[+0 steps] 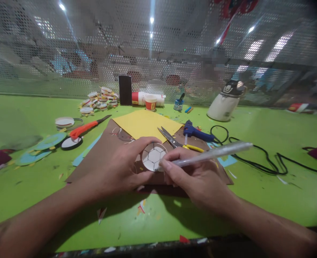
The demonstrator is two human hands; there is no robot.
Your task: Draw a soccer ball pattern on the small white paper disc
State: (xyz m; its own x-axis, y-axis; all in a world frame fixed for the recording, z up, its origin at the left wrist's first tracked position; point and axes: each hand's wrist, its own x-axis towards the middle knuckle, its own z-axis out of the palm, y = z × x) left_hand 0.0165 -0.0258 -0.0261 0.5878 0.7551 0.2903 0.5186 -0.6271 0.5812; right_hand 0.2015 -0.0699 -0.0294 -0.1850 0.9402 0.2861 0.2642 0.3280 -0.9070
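Note:
My left hand [120,163] curls around a small white paper disc [153,156] marked with football-like hexagon lines, holding it against a brown sheet [96,157]. My right hand [193,177] grips a silver pen [214,153], its tip touching the disc's right lower edge. Both hands rest on the brown sheet near the table's front middle.
A yellow sheet [144,123], scissors [174,141], a blue glue gun [196,132] with a black cord [257,161], an orange cutter [85,129], paper rings [100,99], a glue bottle [144,98], a white jug [225,102] and paper scraps lie on the green table [282,193].

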